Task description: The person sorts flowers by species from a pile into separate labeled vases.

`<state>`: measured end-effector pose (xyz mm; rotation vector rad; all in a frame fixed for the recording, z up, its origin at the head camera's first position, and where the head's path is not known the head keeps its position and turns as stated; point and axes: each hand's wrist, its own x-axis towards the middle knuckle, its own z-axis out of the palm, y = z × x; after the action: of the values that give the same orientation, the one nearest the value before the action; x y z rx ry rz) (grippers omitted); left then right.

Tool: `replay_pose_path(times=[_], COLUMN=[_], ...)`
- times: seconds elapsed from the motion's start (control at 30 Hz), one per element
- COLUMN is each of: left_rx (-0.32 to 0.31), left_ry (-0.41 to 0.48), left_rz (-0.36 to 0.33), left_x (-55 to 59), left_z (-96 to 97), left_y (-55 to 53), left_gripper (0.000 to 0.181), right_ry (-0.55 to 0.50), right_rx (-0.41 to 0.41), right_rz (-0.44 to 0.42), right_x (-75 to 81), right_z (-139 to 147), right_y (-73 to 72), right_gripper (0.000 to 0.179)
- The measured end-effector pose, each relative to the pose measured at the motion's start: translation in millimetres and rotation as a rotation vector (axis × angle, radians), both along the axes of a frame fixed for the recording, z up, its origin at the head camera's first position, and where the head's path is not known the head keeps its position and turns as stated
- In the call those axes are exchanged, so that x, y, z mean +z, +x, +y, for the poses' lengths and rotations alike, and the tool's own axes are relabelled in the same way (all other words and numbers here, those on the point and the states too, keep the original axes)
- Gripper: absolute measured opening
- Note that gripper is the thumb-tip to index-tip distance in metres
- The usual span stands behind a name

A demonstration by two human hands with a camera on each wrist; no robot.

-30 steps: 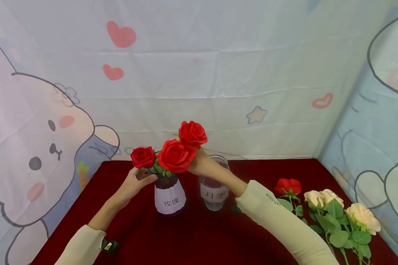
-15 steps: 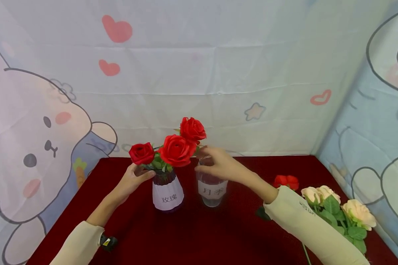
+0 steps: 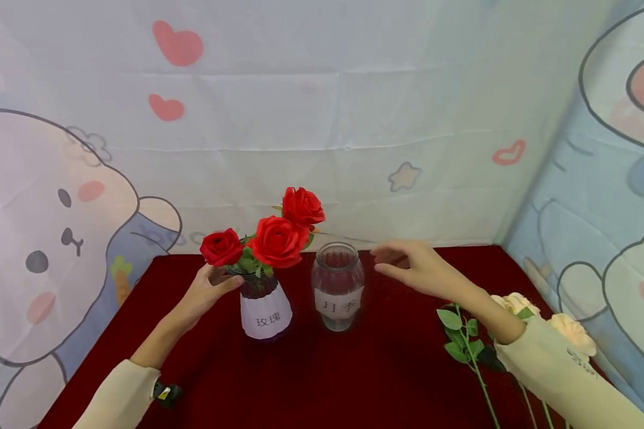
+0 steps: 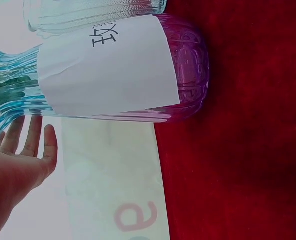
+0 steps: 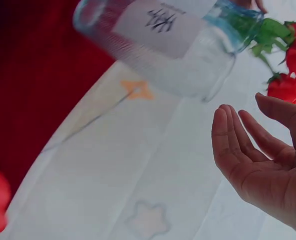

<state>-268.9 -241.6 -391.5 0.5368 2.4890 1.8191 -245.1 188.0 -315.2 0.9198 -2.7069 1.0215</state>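
Note:
My left hand (image 3: 209,295) holds the neck of a ribbed glass vase (image 4: 190,65) from the left, thumb in front; its other fingers (image 4: 32,135) meet the neck's side in the left wrist view. A white paper label (image 3: 266,316) wraps this vase. Three red roses (image 3: 279,241) stand in it, leaning outward, two of them to the right. My right hand (image 3: 421,268), fingers loosely bent and holding nothing, is to the right of a clear glass jar (image 3: 338,275) with a white label. In the right wrist view, the right hand (image 5: 263,165) is apart from the jar.
On the right of the dark red cloth (image 3: 354,381) lie a leafy green stem (image 3: 469,345) and several cream flowers (image 3: 571,333), partly behind the right sleeve. A printed cloth backdrop (image 3: 300,119) rises behind the table.
My right hand has come away from the red roses and moved right, past the jar. The left hand stays at the vase's neck. The whole head view has shifted slightly.

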Motion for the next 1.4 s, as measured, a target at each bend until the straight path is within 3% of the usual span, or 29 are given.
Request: replay_pose_path(times=[0.23,0.33,0.5,0.63,0.93,1.07,1.27,1.4], left_rx=[0.003,0.003,0.003,0.0,0.006,0.004,0.003,0.004], left_ry=[0.0,0.0,0.003,0.006,0.007,0.007,0.008,0.007], left_rz=[-0.007,-0.007,-0.009,-0.014,-0.017,-0.016,-0.007,-0.004], left_x=[0.0,0.6,0.6,-0.3,0.2,-0.5,-2.1,-1.3], left_z=[-0.5,0.1,0.0,0.8,0.7,0.9,-0.1,-0.1], left_y=[0.1,1.4,2.1,1.4,0.2,-0.5,-1.4,-1.1], left_gripper=[0.075,0.076,0.075,0.075,0.076,0.076,0.077,0.077], right_ry=[0.085,0.094,0.106,0.159,0.25,0.285,0.322,0.32], right_rx=[-0.093,-0.106,-0.144,-0.183,-0.254,-0.293,-0.36,-0.387], right_rz=[0.011,-0.068,-0.269,-0.331,-0.286,-0.256,-0.196,-0.202], right_x=[-18.1,-31.9,-60.0,-83.8,-117.5,-122.4,-125.9,-127.2], right_z=[48.8,70.7,101.9,119.9,134.6,133.6,132.4,134.5], right_y=[7.5,7.2,2.4,3.8,7.7,7.5,8.5,9.4], right_gripper=[0.026,0.027,0.026,0.025,0.026,0.026,0.043,0.049])
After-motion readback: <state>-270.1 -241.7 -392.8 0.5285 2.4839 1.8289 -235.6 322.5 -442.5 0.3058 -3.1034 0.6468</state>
